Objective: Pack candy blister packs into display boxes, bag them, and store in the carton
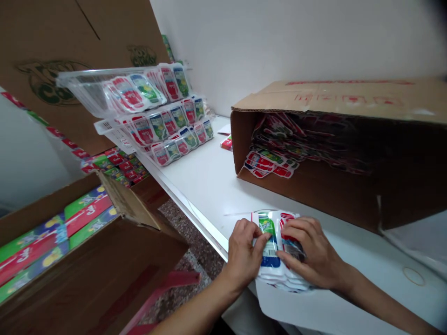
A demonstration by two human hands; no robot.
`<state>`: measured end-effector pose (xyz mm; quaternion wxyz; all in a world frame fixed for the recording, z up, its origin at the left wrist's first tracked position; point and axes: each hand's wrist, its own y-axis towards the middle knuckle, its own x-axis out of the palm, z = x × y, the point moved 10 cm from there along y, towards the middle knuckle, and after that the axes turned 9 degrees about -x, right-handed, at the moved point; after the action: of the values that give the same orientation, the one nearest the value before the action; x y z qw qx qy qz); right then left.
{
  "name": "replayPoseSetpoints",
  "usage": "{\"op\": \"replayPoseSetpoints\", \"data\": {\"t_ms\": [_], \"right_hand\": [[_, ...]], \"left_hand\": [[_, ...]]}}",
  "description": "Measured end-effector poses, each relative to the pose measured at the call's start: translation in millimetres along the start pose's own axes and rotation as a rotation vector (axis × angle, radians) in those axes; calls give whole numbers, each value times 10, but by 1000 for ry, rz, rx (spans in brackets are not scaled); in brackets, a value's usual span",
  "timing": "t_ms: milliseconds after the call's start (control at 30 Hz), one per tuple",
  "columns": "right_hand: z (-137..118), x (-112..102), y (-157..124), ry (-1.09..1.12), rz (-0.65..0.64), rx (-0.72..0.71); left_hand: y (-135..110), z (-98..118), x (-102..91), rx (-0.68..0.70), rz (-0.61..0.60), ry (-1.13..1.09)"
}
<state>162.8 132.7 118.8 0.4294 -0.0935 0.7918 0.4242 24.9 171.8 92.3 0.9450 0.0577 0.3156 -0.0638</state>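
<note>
A stack of printed soda-can-shaped packets (270,261) lies at the near edge of the white table, with a green-and-blue packet and a red one on top. My left hand (246,246) is closed on the stack's left side, its thumb across the green-and-blue packet. From the right, my right hand (312,251) is curled around the red packet's side, fingers on top and thumb along its lower part. Just beyond, a cardboard box (300,190) lies on its side, opening toward me, with many loose packets (268,163) inside.
Clear plastic trays (115,128) filled with rows of packets stand stacked at the table's far left. Below the table's left edge, an open carton (139,237) holds colourful boxes (87,214). A rubber band (414,276) lies on the table (195,186) at right.
</note>
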Motion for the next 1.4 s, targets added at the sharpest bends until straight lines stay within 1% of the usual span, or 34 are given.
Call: {"op": "replayPoseSetpoints", "data": {"t_ms": [33, 67, 133, 167, 267, 300, 367, 433, 467, 533, 567, 600, 633, 700, 733, 800, 867, 900, 933, 967, 1033, 1100, 1133, 1167, 1267, 1300, 1333, 1400], "right_hand": [[51, -45, -58, -49, 62, 71], [99, -64, -112, -73, 95, 141], [168, -49, -183, -59, 96, 242], [183, -40, -198, -33, 82, 262], [189, -106, -226, 43, 28, 249], [182, -135, -247, 79, -17, 232], [139, -168, -329, 165, -163, 185], [73, -194, -454, 225, -317, 145], [38, -213, -509, 242, -365, 129], [-11, -247, -572, 249, -386, 124], [-30, -256, -573, 246, -361, 126], [-47, -260, -555, 239, -316, 128], [-51, -262, -529, 221, -257, 143], [-19, -242, -484, 173, -136, 212], [16, -219, -475, 151, -84, 266], [154, -137, -527, 126, -19, 450], [325, -62, -666, 133, 53, 673], [396, -26, -747, 154, 94, 769], [453, 18, -819, 186, 122, 841], [487, 68, -862, 218, 131, 874], [495, 168, -857, 237, 65, 835], [465, 217, -801, 131, -64, 734], [445, 212, -763, 47, -118, 676], [424, 197, -718, -30, -161, 618], [376, 140, -543, -166, -241, 463], [368, 120, -471, -191, -260, 421], [363, 100, -394, -214, -279, 385], [362, 69, -233, -271, -314, 331]], "left_hand": [[8, 22, 18, 13, -20, 37], [14, 42, 34, 26, -36, 71], [16, 93, 57, 70, -61, 134], [9, 120, 61, 96, -73, 161], [-45, 197, 30, 188, -134, 209], [-73, 226, 2, 227, -167, 214], [-149, 297, -55, 326, -274, 221], [-244, 367, -108, 437, -410, 243], [-289, 386, -128, 482, -476, 264], [-351, 386, -146, 536, -573, 308], [-360, 372, -145, 542, -591, 318], [-355, 360, -144, 542, -582, 309], [-336, 345, -144, 531, -544, 283], [-280, 307, -158, 490, -410, 177], [-251, 267, -167, 450, -336, 108], [-203, 132, -167, 319, -221, -38], [-185, -23, -118, 168, -175, -178], [-183, -93, -84, 96, -172, -249], [-181, -156, -46, 28, -176, -327], [-177, -212, -1, -37, -192, -413], [-158, -291, 124, -156, -270, -601], [-118, -319, 250, -233, -364, -719], [-78, -325, 277, -242, -378, -717], [-24, -336, 276, -236, -363, -677], [169, -423, 196, -218, -207, -486], [225, -457, 193, -226, -173, -469], [274, -492, 209, -245, -156, -495], [350, -537, 300, -300, -179, -632]]}}
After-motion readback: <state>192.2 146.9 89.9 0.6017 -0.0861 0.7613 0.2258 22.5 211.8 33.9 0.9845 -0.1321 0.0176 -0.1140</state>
